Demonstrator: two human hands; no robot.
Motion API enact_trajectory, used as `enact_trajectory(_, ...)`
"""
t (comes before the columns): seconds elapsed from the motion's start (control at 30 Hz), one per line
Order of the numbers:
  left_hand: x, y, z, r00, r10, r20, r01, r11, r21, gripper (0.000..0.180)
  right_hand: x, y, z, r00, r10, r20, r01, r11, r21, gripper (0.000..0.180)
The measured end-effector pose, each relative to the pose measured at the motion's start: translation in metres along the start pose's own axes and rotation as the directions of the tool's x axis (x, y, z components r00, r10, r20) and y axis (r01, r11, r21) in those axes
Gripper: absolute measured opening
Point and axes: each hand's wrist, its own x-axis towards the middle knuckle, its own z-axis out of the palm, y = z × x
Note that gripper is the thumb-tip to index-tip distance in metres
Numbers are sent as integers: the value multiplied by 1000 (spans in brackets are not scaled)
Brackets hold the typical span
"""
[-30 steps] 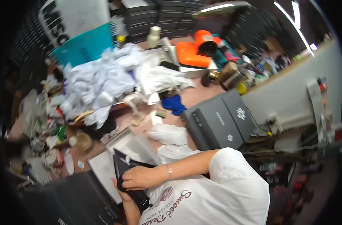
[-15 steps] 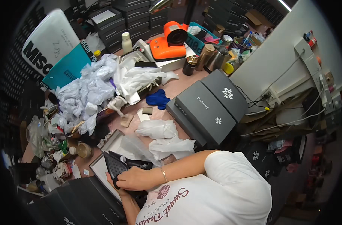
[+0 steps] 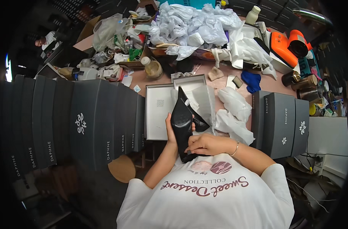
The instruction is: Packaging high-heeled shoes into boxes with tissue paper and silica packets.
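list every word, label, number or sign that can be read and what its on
Wording left uncopied.
Left boxes: white lettering, curly emblem
Right boxes: the same
White shirt: maroon lettering, upside down
Small card: too small to read
Black shoe: none legible

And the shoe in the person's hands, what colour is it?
The shoe is black, best seen in the head view.

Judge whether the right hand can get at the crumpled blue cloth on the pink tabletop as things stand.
Probably yes, with a stretch: only low, crumpled white wrapping seems to lie between the right hand and the blue cloth, though the hand is busy at the glossy black pointed shoe.
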Motion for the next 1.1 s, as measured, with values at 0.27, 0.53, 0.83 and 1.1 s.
enact_trajectory(0.27, -52, -12, 24, 991, 52, -126, -43, 996, 78, 79, 31, -10, -10, 957, -230, -174, 96, 822, -561, 20)
enact_trajectory(0.53, 2, 41, 39, 809, 462, -363, -394, 885, 246, 59, 7, -2, -28, 894, -46, -445, -168, 888, -429, 27)
enact_trajectory(0.83, -3, 51, 75, 784, 539, -307, -518, 841, 155, 58, -16, 2, -25, 845, -294, -447, -192, 613, -766, 41)
enact_trajectory(1.1, -6, 50, 75, 889, 449, -84, -439, 891, 118, 79, -12, 20, -20, 703, -279, -655, -234, 778, -583, 42)
